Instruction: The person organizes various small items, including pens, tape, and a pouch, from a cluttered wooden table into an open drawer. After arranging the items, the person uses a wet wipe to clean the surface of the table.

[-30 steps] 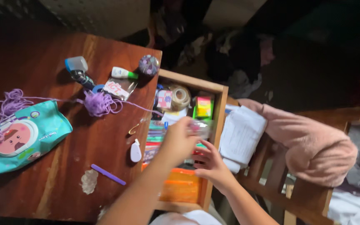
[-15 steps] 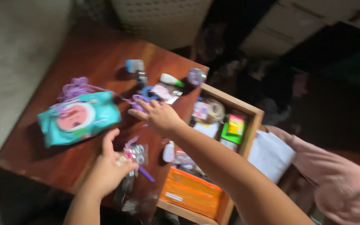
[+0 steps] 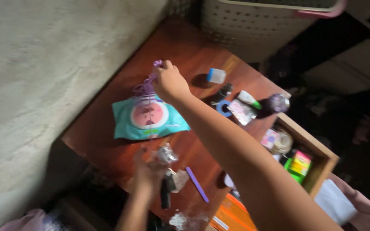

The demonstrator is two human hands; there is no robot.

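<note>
My right hand (image 3: pixel 170 81) reaches far over the wooden table (image 3: pixel 108 128) and is shut on purple yarn (image 3: pixel 147 87), lifting it so a strand hangs down over a teal wipes pack (image 3: pixel 148 117). Near the table's front edge, my left hand (image 3: pixel 147 170) holds a small crumpled clear plastic bag (image 3: pixel 166 154); its contents are too blurred to make out. A dark object (image 3: pixel 165 194) lies just below that hand.
A purple nail file (image 3: pixel 197 184), a blue-capped bottle (image 3: pixel 216 75), a green-capped white tube (image 3: pixel 249 99) and a round purple object (image 3: pixel 278 102) lie on the table. An open wooden drawer (image 3: pixel 322 155) full of small items is at the right. A perforated basket (image 3: pixel 253 23) stands behind.
My right hand moved from the table's middle to the far side, lifting the yarn off the wipes pack. My left hand still holds the bag. The view swung left.
</note>
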